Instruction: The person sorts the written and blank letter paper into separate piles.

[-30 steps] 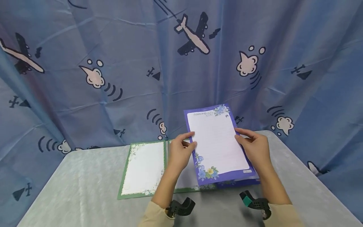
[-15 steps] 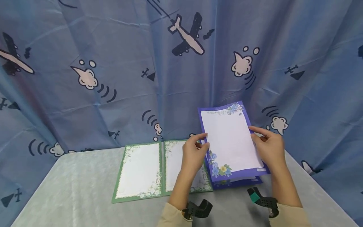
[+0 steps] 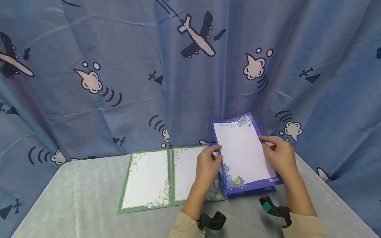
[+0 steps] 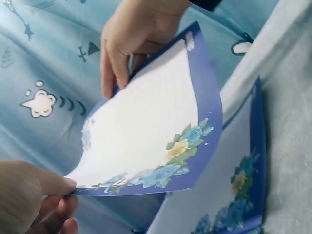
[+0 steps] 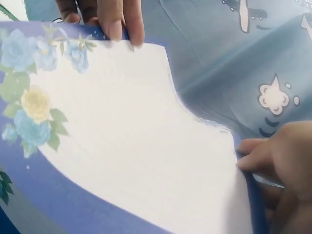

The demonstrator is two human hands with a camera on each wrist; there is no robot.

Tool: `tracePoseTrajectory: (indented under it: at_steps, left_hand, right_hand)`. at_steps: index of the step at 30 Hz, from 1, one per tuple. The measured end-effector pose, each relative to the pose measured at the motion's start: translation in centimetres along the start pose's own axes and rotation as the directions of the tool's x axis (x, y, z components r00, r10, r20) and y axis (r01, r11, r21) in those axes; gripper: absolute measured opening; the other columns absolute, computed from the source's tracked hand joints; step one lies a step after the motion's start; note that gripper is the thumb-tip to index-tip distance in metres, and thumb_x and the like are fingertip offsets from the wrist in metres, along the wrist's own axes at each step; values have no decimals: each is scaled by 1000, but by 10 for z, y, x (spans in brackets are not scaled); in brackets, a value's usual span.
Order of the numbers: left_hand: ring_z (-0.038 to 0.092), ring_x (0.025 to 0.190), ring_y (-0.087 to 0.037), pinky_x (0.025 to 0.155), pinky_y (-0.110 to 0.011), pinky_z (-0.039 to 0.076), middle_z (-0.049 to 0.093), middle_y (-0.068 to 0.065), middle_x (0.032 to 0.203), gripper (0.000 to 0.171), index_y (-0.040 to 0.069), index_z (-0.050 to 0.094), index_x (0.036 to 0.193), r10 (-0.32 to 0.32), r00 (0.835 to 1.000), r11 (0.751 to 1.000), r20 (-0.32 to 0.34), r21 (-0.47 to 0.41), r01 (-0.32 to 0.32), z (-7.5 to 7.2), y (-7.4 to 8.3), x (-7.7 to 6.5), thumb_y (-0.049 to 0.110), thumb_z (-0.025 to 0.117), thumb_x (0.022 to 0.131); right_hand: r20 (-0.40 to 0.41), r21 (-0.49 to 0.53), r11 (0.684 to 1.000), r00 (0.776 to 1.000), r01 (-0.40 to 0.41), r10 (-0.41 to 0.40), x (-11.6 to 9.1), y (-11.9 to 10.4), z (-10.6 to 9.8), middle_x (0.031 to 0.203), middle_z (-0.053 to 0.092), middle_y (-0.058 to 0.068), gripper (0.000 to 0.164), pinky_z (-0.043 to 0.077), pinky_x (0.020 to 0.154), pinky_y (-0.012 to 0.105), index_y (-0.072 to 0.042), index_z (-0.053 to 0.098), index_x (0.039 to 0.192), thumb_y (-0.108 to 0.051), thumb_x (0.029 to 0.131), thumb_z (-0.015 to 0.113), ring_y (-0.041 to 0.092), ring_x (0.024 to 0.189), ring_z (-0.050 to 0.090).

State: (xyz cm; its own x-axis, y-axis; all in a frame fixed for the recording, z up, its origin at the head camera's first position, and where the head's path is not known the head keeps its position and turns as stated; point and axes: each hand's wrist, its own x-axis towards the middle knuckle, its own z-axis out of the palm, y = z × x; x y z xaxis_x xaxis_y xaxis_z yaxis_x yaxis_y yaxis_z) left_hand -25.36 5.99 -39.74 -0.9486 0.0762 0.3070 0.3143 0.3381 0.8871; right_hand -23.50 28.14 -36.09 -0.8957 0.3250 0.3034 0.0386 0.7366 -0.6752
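A sheet of purple-bordered letter paper [image 3: 242,152], printed with blue and yellow flowers, is held up and tilted between both hands. My left hand [image 3: 208,164] pinches its left edge between thumb and fingers, and my right hand [image 3: 278,157] pinches the right edge. In the left wrist view the sheet [image 4: 146,107] bows between the two grips, raised above a second purple-bordered sheet [image 4: 239,195]. That lower sheet lies on the table, mostly covered in the head view. In the right wrist view, fingers of both hands sit on opposite edges of the upper sheet [image 5: 131,112].
Two green-bordered sheets lie side by side on the table: the left one [image 3: 147,178] in full view, the right one [image 3: 186,175] partly behind my left hand and forearm. A pale cloth covers the table [image 3: 86,195]. Behind it hangs a blue curtain [image 3: 134,66] with printed airplanes.
Both hands have carried the upper purple sheet to the right, over the lower purple one, and then slightly down. More of the right green sheet shows now. The view has shifted a little.
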Motion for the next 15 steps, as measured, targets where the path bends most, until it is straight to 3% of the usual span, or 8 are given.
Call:
tracePoseTrajectory:
  at_steps: [4, 12, 15]
  left_hand:
    - [50, 67, -1, 54, -16, 41, 73, -7, 110, 30, 8, 74, 120, -7, 1000, 999, -25, 41, 8, 2, -4, 0, 3, 70, 91]
    - [46, 61, -1, 50, -18, 37, 73, -7, 106, 30, 9, 74, 121, -47, 999, 994, 12, 101, 46, 7, -18, 1, 7, 71, 91]
    - [49, 63, -1, 52, -18, 39, 73, -6, 106, 30, 9, 74, 120, -51, 999, 991, 13, 126, 49, 9, -24, 0, 6, 71, 90]
  right_hand:
    - [5, 1, 1000, 1000, 6, -6, 0, 1, 4, 119, 64, 26, 36, 33, 46, 26, -6, 66, 133, -10, 100, 53, 16, 56, 42]
    - [-13, -60, 996, 998, 66, -67, 4, 12, 20, 116, 68, 30, 34, 34, 51, 26, 0, 69, 127, -2, 96, 55, 20, 62, 47]
    - [10, -76, 995, 998, 67, -67, 4, 15, 29, 102, 69, 27, 35, 33, 49, 28, 0, 68, 127, -2, 96, 54, 18, 57, 43]
